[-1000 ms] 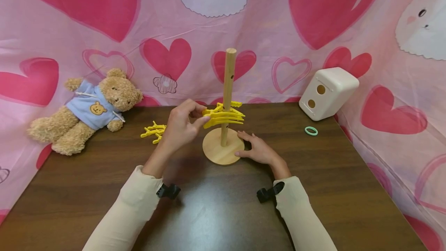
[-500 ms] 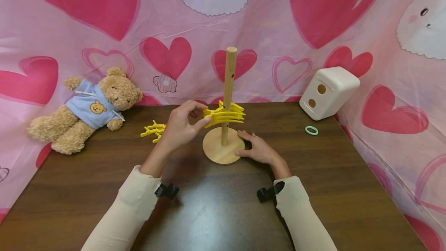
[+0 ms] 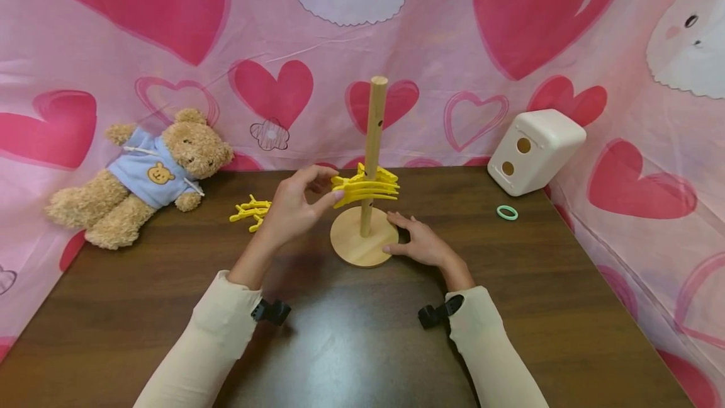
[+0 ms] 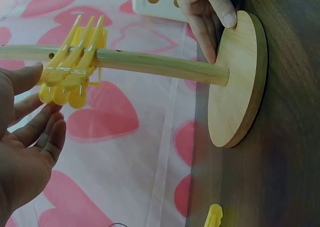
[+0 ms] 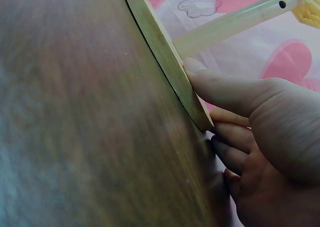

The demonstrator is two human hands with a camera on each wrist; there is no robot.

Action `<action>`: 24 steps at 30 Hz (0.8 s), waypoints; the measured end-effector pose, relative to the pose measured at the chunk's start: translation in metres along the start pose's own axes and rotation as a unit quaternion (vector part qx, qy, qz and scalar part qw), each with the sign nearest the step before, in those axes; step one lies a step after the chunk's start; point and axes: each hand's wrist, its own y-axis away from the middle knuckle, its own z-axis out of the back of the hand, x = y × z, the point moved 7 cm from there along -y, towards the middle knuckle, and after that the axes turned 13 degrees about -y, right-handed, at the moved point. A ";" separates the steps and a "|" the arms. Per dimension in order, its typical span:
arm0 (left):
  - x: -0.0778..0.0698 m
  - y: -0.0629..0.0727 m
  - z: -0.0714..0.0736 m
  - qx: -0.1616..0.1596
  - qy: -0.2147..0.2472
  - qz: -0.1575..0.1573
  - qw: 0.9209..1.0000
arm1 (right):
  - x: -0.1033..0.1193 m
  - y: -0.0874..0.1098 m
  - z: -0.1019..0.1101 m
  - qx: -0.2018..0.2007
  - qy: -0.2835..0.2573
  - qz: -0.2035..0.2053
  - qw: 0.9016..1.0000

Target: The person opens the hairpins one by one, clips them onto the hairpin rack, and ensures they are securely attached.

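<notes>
A round wooden post (image 3: 375,131) with small holes stands upright on a disc base (image 3: 351,241). A yellow plastic piece with several tapering, claw-like prongs (image 3: 368,190) sits across the post part way up, prongs passing in front of and behind it. My left hand (image 3: 297,203) pinches the rounded ends of this piece between thumb and fingers, left of the post. In the left wrist view the rounded ends (image 4: 76,98) lie by the fingertips. My right hand (image 3: 421,241) holds the base's right edge, thumb on top and fingers (image 5: 232,137) along the rim.
More yellow branching pieces (image 3: 251,211) lie on the brown table (image 3: 340,345), left of my left hand. A teddy bear (image 3: 153,175) in a blue hoodie leans at the back left. A white box with two holes (image 3: 535,152) and a green ring (image 3: 506,212) are at right.
The rear prongs of the yellow piece have swung in nearer the front ones, closing about the post. My left hand has shifted barely; the right hand keeps its place on the base.
</notes>
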 end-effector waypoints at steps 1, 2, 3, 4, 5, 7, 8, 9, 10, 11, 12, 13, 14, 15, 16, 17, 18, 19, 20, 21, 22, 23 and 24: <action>0.000 0.000 0.000 0.002 0.001 0.000 1.000 | 0.000 0.000 0.000 0.000 0.000 0.000 1.000; 0.001 0.001 0.001 0.004 0.003 -0.001 1.000 | 0.000 -0.001 0.000 0.000 -0.001 0.000 1.000; 0.002 0.002 0.002 0.006 0.005 0.000 1.000 | 0.000 -0.001 0.001 0.000 0.000 0.003 1.000; 0.003 0.003 0.003 0.007 0.009 0.000 1.000 | 0.000 -0.001 0.001 0.000 0.001 0.004 1.000; 0.004 0.004 0.004 0.007 0.011 0.002 1.000 | 0.000 -0.001 0.001 0.000 0.002 0.006 1.000; 0.009 0.007 0.008 0.006 0.013 0.007 1.000 | 0.000 -0.002 0.001 0.000 0.003 0.008 1.000; 0.012 0.008 0.010 0.006 0.012 0.011 1.000 | 0.000 -0.002 0.001 0.000 0.003 0.008 1.000; 0.015 0.010 0.012 0.005 0.010 0.017 1.000 | 0.000 -0.002 0.001 -0.001 0.004 0.007 1.000; 0.018 0.011 0.015 0.005 0.008 0.024 1.000 | 0.000 -0.001 0.001 -0.001 0.004 0.006 1.000; 0.022 0.013 0.017 0.006 0.003 0.032 0.999 | 0.000 -0.001 0.001 -0.001 0.004 0.005 1.000; 0.026 0.014 0.019 0.006 0.000 0.041 0.999 | 0.000 -0.001 0.000 -0.001 0.004 0.004 1.000; 0.030 0.016 0.021 0.007 -0.003 0.049 0.999 | 0.000 -0.001 0.000 -0.001 0.005 0.005 1.000; 0.034 0.018 0.024 0.008 -0.005 0.055 0.998 | 0.000 -0.001 0.000 -0.002 0.005 0.005 1.000; 0.037 0.019 0.026 0.010 -0.009 0.058 0.998 | 0.000 -0.001 0.000 -0.003 0.005 0.005 1.000; 0.040 0.021 0.029 0.011 -0.011 0.060 0.998 | 0.000 -0.001 0.000 -0.003 0.005 0.005 1.000; 0.044 0.023 0.031 0.011 -0.014 0.060 0.998 | 0.000 -0.001 0.001 -0.004 0.004 0.005 1.000; 0.047 0.024 0.034 0.011 -0.017 0.061 0.998 | 0.000 -0.001 0.001 -0.005 0.004 0.004 1.000; 0.051 0.026 0.037 0.010 -0.022 0.061 0.998 | 0.000 -0.001 0.001 -0.006 0.004 0.003 1.000; 0.054 0.028 0.041 0.007 -0.026 0.061 0.998 | -0.001 -0.001 0.000 -0.006 0.004 0.002 1.000; 0.058 0.030 0.044 0.004 -0.030 0.063 0.998 | -0.001 -0.001 0.000 -0.006 0.003 0.001 1.000; 0.063 0.032 0.047 0.000 -0.034 0.068 0.997 | -0.001 -0.001 0.000 -0.005 0.004 0.000 1.000; 0.068 0.034 0.050 -0.003 -0.039 0.073 0.997 | -0.001 0.000 0.000 -0.005 0.004 -0.001 1.000; 0.071 0.036 0.052 -0.006 -0.044 0.078 0.996 | -0.001 0.000 0.000 -0.004 0.005 -0.002 1.000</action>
